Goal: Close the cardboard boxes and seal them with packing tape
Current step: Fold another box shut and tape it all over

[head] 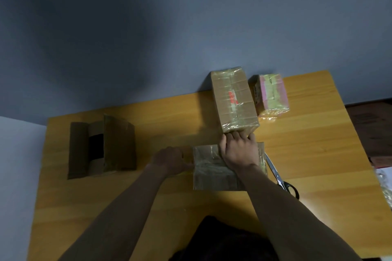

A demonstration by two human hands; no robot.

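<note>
Small taped box [214, 171] sits centre-front on the table [318, 154]. Right hand [238, 151] lies flat across its top, fingers curled over the far edge. Left hand [169, 160] pinches at its left side; can't tell on what. Looks light, stiff, tape slick, so grip the edges. Open box [101, 146] waits left, scissors [280, 176] right.

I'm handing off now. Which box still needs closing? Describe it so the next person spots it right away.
Start at the wooden table and go to its far left side, well away from both hands. The open cardboard box sits there alone, its flaps standing up around a dark gap. The other three boxes, grouped to the right, are shut and shiny with tape.
</note>
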